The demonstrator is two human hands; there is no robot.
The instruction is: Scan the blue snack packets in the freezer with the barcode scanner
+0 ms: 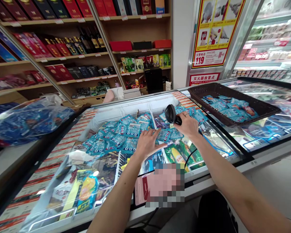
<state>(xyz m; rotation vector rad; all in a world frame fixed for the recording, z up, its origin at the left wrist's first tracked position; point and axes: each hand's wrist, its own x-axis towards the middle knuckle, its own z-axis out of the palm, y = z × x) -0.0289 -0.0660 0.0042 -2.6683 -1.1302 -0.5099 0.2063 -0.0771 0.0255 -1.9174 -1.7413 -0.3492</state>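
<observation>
Right hand (189, 127) grips black plastic scanner (170, 114), mid-frame; left hand (146, 142), spread, overhangs flat blue packets (133, 129): likely scanning; next, isolate one.

Right hand (189, 125) around a black scanner (170, 114), left hand (145, 142) spread by blue packets (111, 137) on the freezer (262, 162)

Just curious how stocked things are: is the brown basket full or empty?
Partly filled: blue packets lie inside the brown basket, with bare basket showing beside them.
</observation>
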